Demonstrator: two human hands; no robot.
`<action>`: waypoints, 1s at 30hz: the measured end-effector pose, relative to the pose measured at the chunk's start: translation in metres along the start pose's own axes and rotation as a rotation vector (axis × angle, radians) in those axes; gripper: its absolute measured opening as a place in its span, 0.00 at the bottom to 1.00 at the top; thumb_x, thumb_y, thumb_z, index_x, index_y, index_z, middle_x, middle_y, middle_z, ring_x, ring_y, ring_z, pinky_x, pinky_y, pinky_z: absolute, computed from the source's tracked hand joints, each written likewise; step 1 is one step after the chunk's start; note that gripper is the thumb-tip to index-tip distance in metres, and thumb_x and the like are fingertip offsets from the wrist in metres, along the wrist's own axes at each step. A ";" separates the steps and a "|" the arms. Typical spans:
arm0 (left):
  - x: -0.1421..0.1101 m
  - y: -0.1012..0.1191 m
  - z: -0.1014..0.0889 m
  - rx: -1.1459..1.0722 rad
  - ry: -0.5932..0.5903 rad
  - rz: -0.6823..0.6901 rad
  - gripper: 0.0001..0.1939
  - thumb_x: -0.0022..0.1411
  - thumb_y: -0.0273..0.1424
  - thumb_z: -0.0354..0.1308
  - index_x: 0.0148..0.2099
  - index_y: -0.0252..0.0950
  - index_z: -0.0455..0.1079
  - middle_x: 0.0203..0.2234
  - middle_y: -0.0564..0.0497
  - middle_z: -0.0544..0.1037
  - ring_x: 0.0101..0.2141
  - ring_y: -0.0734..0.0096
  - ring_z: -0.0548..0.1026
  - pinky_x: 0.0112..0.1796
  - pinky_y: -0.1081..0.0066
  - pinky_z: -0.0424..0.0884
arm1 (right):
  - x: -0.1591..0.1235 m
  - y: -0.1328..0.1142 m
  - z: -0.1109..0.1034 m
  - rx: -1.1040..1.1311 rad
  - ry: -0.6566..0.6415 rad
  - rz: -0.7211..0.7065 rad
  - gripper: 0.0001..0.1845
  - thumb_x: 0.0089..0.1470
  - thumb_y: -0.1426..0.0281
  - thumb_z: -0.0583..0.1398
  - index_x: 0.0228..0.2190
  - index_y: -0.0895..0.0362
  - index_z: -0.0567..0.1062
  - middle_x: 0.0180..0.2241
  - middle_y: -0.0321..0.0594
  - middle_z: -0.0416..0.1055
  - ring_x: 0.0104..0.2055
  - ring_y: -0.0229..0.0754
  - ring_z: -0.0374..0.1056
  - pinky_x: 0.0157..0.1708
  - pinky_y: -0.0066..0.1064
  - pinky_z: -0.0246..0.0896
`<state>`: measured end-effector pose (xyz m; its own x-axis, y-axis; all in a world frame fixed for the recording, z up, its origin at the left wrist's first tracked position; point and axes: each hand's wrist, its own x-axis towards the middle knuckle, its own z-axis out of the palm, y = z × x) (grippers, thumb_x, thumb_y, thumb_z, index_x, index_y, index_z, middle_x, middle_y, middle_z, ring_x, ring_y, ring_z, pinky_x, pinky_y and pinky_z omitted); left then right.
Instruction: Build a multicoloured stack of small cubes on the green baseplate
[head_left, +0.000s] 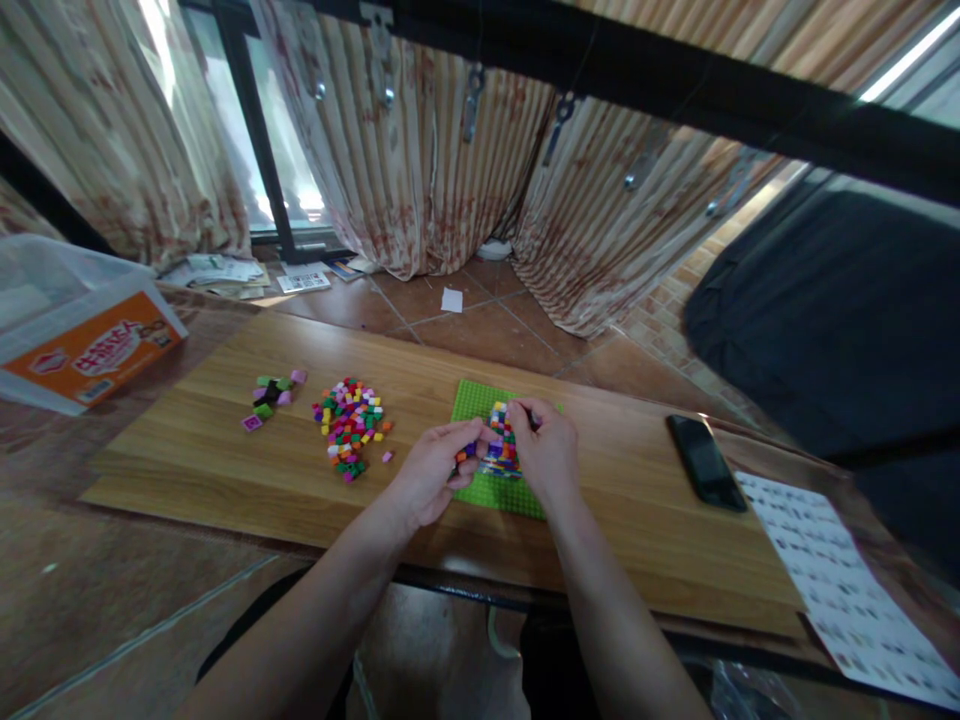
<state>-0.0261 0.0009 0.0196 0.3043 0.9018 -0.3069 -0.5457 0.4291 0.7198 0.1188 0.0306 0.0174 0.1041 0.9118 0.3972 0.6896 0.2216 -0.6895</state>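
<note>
Two hands (435,465) (551,455), one green baseplate (471,402), one brick stack (502,462), two brick piles (349,420) (263,410), one phone (705,462), one large printed sheet (840,580), one plastic bin (90,345), one bench (622,460)

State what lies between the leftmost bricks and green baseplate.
In the head view: the multicoloured brick pile, a stray pink brick, and the left hand, partly over the baseplate.
</note>
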 end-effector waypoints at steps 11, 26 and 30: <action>0.001 0.001 -0.001 -0.038 -0.009 0.013 0.13 0.54 0.35 0.64 0.31 0.28 0.74 0.22 0.54 0.66 0.16 0.88 0.56 0.14 0.83 0.44 | -0.006 0.010 0.001 0.121 0.072 -0.007 0.17 0.60 0.62 0.53 0.34 0.58 0.78 0.33 0.43 0.77 0.36 0.43 0.71 0.38 0.34 0.65; 0.007 0.017 0.002 -0.592 0.174 0.092 0.17 0.66 0.31 0.48 0.35 0.27 0.75 0.27 0.43 0.76 0.29 0.71 0.75 0.31 0.72 0.75 | -0.037 -0.023 -0.004 0.139 0.090 -0.407 0.08 0.59 0.71 0.57 0.37 0.53 0.76 0.35 0.41 0.76 0.40 0.41 0.71 0.42 0.37 0.68; 0.008 0.015 0.001 -0.601 0.126 0.091 0.17 0.66 0.32 0.47 0.36 0.27 0.74 0.27 0.44 0.76 0.29 0.70 0.75 0.32 0.71 0.75 | -0.043 -0.031 -0.002 0.145 -0.041 -0.465 0.06 0.58 0.71 0.58 0.36 0.54 0.77 0.35 0.40 0.76 0.38 0.40 0.71 0.41 0.36 0.67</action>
<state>-0.0313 0.0146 0.0285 0.1613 0.9196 -0.3583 -0.9206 0.2710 0.2811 0.0943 -0.0163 0.0225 -0.2215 0.7172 0.6607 0.5493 0.6515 -0.5232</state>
